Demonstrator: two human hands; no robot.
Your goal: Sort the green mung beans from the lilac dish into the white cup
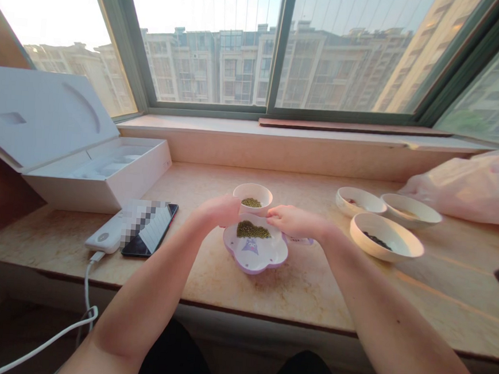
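Note:
A white, cloud-shaped plate [265, 258] with a purple rim and a cartoon print is in front of me at the middle of the counter. Green mung beans [252, 230] are heaped on its far part. My left hand [225, 209] is closed at the plate's far left edge, its fingertips partly hidden. On the far right edge, my right hand [290, 221] grips the rim, thumb side toward the middle. Right behind the plate stands a white bowl [253, 189] with more mung beans in it, close to both hands.
Three white bowls stand to the right: one with dark beans [386, 253], two smaller ones [361, 197] behind. A plastic bag [474, 184] lies beyond them. At left are an open white box [99, 169], a phone [151, 231] and a cabled power bank [110, 231].

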